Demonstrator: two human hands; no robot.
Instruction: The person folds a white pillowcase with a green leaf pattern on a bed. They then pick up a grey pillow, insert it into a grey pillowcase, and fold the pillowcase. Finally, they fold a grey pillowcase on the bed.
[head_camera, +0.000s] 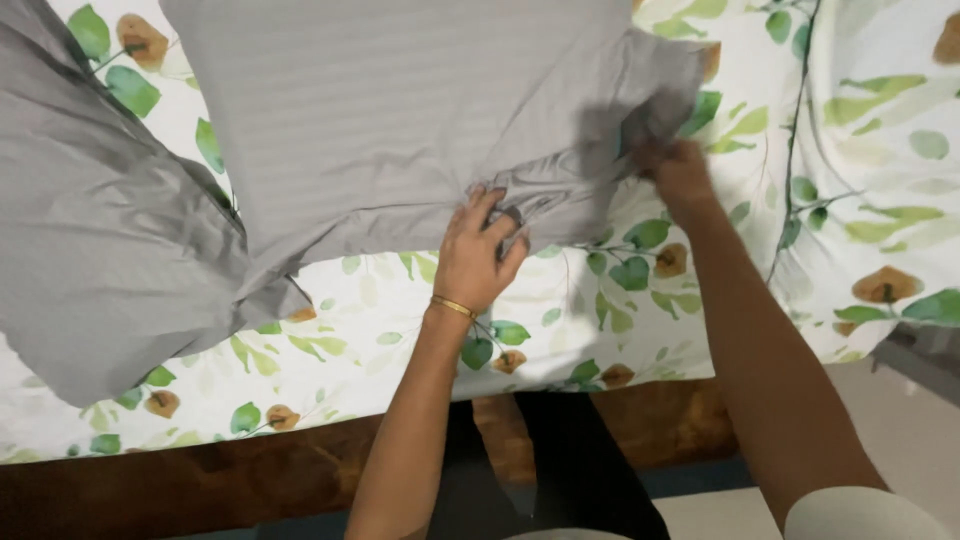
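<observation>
Two hands, both on one grey pillow (400, 110) lying on the bed near its front edge. Left hand (478, 255) is clenched on a bunch of grey pillowcase fabric at the pillow's near edge, fingers curled into the folds; one gold bangle (453, 307) on that wrist. Right hand (680, 170) grips the pillow's near right corner, fingers tucked into the cloth, partly in shadow. Pillow has faint stripes and is lifted a bit at the held edge. One more grey piece (100, 250) lies at the bed's left side, crumpled, touching or overlapping the pillow's left edge; can't tell if it is a second pillow or loose cloth. One bedsheet (600, 320), white with green leaves and orange-brown blotches, covers the bed and hangs over the front edge. One wooden bed frame (180, 480) shows below the sheet along the front. Right sleeve (860, 515) pale, at bottom right.
</observation>
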